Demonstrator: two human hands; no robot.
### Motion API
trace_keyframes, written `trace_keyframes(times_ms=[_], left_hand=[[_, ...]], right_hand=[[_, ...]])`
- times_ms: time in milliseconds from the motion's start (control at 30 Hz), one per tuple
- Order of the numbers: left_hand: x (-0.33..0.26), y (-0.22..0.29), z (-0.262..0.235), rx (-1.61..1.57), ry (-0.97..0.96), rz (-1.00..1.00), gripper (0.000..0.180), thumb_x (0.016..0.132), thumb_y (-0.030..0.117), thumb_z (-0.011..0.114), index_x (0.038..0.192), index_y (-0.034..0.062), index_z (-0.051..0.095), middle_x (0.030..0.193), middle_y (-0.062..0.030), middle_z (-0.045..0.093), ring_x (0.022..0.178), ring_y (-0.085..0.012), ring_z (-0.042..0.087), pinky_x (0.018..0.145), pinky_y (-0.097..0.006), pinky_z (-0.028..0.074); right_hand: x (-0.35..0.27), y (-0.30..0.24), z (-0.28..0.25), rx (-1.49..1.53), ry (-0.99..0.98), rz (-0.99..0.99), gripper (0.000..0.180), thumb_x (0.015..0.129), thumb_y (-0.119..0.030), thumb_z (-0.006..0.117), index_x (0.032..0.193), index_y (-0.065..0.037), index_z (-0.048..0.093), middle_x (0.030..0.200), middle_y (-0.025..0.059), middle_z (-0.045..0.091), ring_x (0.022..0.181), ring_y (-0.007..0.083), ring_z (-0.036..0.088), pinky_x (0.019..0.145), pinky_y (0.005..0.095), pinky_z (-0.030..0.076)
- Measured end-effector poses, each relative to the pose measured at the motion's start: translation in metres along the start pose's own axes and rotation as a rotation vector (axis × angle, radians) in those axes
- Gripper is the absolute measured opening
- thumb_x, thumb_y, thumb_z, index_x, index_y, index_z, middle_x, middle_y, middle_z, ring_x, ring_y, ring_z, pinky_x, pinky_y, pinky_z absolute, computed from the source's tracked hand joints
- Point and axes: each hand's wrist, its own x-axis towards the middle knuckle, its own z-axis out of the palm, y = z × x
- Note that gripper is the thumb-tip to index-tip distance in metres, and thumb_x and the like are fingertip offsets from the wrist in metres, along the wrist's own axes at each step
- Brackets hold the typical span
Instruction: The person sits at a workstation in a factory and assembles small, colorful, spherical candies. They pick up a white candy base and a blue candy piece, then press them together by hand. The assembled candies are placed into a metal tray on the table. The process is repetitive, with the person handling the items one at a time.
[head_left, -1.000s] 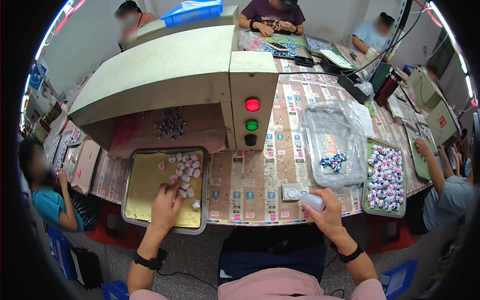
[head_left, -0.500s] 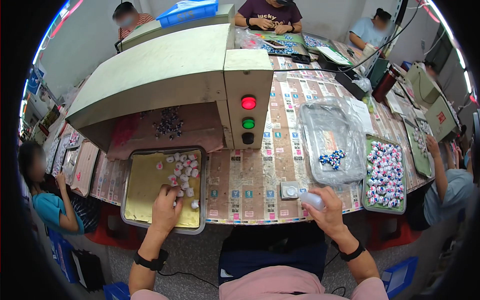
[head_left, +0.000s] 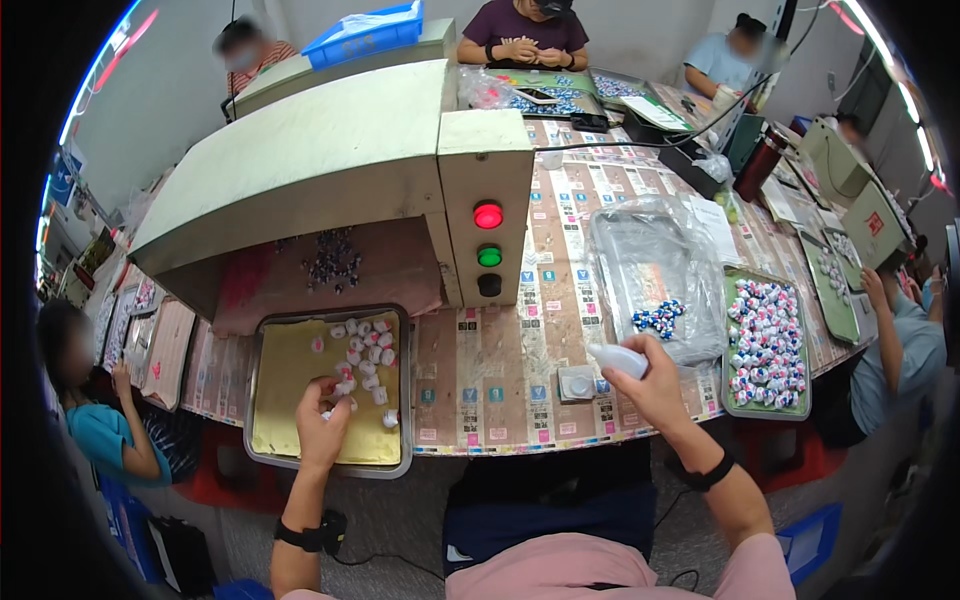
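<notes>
Over the yellow-lined tray (head_left: 285,400) at the left, my left hand (head_left: 322,432) is closed, fingertips pinching a small rounded white piece that they partly hide. More white pieces (head_left: 376,353) with pink marks lie in the tray's right half. My right hand (head_left: 655,385) is wrapped round a small translucent squeeze bottle (head_left: 626,362), its nozzle tilted up to the left. Just below that nozzle, a small pale square block (head_left: 577,383) with a round middle sits on the table.
A beige machine hood (head_left: 300,170) with red and green lights stands behind the left tray. Small blue-and-white parts (head_left: 657,319) lie in a plastic-covered tray (head_left: 620,240). Farther right is a green-lined tray (head_left: 732,400) full of white, blue and pink pieces. Several people work around the table.
My left hand has shifted slightly left and toward me over the tray. The bottle in my right hand has risen away from the block, its nozzle now tipped up. The whole view has shifted a little.
</notes>
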Motion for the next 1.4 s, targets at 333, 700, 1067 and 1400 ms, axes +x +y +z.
trace_keyframes(times_ms=[333,700,1067,1400], left_hand=[[-0.007,-0.006,0.0,-0.007,0.025,0.037,0.029,0.076,0.002,0.065,0.104,-0.0025,0.059,0.093,-0.0093,0.063,0.073,-0.0129,0.06,0.067,-0.026,0.048],[-0.015,-0.008,-0.009,-0.492,0.019,-0.351,0.028,0.089,0.013,0.057,0.116,0.0092,0.053,0.091,-0.0001,0.061,0.054,-0.0051,0.051,0.041,-0.019,0.037],[-0.011,0.001,-0.02,-1.15,0.003,-0.696,0.012,0.089,0.019,0.058,0.098,0.0109,0.061,0.088,-0.0016,0.068,0.053,-0.0107,0.051,0.04,-0.021,0.037],[-0.034,0.05,0.013,-1.333,-0.186,-0.76,0.029,0.096,0.026,0.048,0.118,0.0079,0.053,0.086,-0.0035,0.061,0.055,-0.0113,0.05,0.041,-0.023,0.037]], right_hand=[[0.097,0.006,0.052,0.005,-0.066,-0.029,0.031,0.071,-0.009,0.074,0.1,-0.001,0.063,0.092,0.0112,0.069,0.085,0.0199,0.066,0.08,0.0297,0.051],[0.097,-0.006,0.04,0.045,-0.012,-0.176,0.035,0.074,-0.004,0.068,0.107,-0.001,0.061,0.098,0.0156,0.067,0.092,0.0242,0.066,0.082,0.0338,0.051],[0.062,0.068,-0.091,-0.503,0.109,-0.086,0.015,0.075,-0.002,0.061,0.088,-0.003,0.069,0.088,0.0155,0.066,0.076,0.0289,0.064,0.07,0.0368,0.051],[0.079,0.09,-0.074,-0.342,0.035,-0.003,0.011,0.074,-0.007,0.066,0.083,0.0,0.065,0.074,0.014,0.065,0.065,0.0246,0.063,0.064,0.0342,0.05]])
